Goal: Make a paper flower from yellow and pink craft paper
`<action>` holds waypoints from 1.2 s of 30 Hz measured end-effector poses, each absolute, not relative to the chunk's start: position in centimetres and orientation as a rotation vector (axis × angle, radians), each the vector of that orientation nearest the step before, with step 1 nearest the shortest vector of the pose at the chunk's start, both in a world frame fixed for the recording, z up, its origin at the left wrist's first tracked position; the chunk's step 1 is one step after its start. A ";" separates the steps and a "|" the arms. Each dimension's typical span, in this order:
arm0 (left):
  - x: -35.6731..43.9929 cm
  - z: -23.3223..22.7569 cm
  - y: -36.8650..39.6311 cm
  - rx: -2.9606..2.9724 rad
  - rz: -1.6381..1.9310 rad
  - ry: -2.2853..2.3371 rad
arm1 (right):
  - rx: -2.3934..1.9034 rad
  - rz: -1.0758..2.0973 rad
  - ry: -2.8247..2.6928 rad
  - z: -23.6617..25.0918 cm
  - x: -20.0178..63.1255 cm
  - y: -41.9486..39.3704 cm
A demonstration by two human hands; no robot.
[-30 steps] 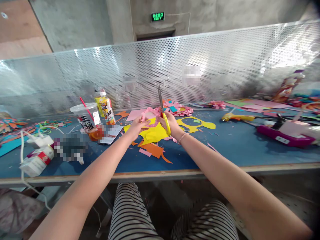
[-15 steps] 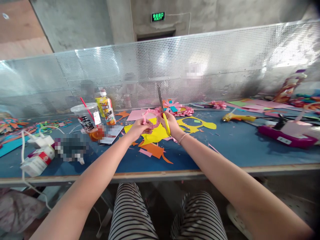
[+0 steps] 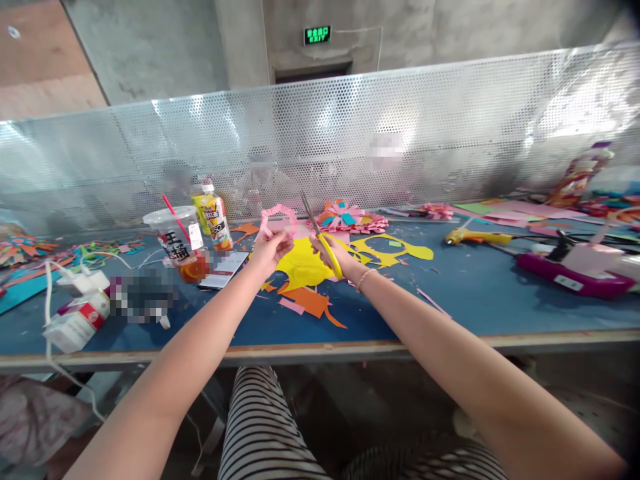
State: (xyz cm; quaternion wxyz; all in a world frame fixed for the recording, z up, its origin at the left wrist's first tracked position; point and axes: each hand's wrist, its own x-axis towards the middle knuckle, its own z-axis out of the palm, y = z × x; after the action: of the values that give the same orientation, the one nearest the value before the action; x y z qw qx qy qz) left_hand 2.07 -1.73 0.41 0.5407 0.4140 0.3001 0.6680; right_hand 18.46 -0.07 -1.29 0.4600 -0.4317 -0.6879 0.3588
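Observation:
Pinched in my left hand is a ring of pink paper, its bumpy band standing up above my fingers. My right hand is closed around yellow-handled scissors, whose blades point up and away to the left. The ring and the scissors are apart. Under both hands lies a cut yellow sheet with a round hole at its right part. Orange paper scraps and a small pink piece lie nearer me. Behind the scissors sits a pink and blue fringed paper flower.
At left stand a plastic cup with a red straw, a drink bottle, a phone-like flat card and a white box. To the right are a yellow glue gun and a purple power strip. A perforated metal panel backs the table.
My left hand has moved left with the pink ring, away from my right hand. The scissors have dipped and tilted further left. My right leg has swung outward.

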 end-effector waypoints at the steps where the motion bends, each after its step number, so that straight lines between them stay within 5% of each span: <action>1: 2.1 0.5 -1.8 0.969 1.599 0.681 | -1.081 0.884 -1.709 -1.3 18.4 -0.2; 36: 2.3 0.1 -1.9 1.170 1.538 0.806 | -1.108 0.856 -1.794 -0.6 18.1 -1.6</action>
State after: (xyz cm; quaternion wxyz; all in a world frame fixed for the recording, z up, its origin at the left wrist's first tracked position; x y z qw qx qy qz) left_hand 2.32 -1.89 0.09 0.5003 0.4839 0.3334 0.6359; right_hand 18.06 -1.59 -0.61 0.4194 -0.4421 -0.7157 0.3413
